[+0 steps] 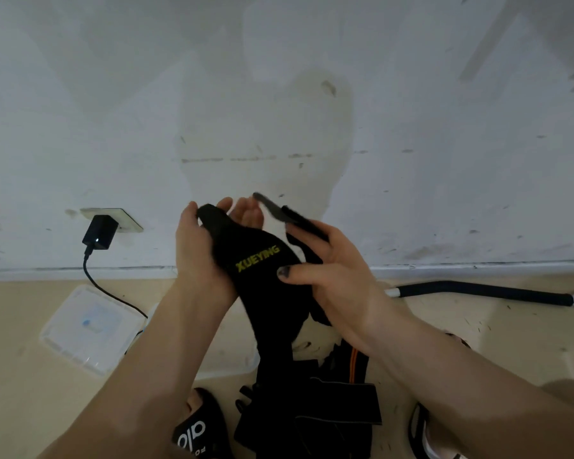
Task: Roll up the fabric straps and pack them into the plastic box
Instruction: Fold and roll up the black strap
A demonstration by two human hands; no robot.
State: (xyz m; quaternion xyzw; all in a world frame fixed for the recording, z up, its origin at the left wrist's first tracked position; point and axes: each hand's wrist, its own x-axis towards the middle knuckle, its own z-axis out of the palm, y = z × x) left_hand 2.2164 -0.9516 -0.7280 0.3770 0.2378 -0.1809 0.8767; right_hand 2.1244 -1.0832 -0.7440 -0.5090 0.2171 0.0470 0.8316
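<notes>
Fingers of the left hand (pixel 196 246) curl round the narrow top end of a black fabric strap with yellow letters (pixel 262 270), held in the air before the wall. The right hand (pixel 332 270) pinches the same strap: its thumb presses on the printed side and its fingers hold a thin tail behind. The lower part hangs down to a heap of black straps (pixel 312 412) on the floor. The clear plastic box (pixel 90 329) lies on the floor at the left, well apart. The loose tail could slip out and spoil the roll, because the fabric is soft and rolling has probably not begun.
</notes>
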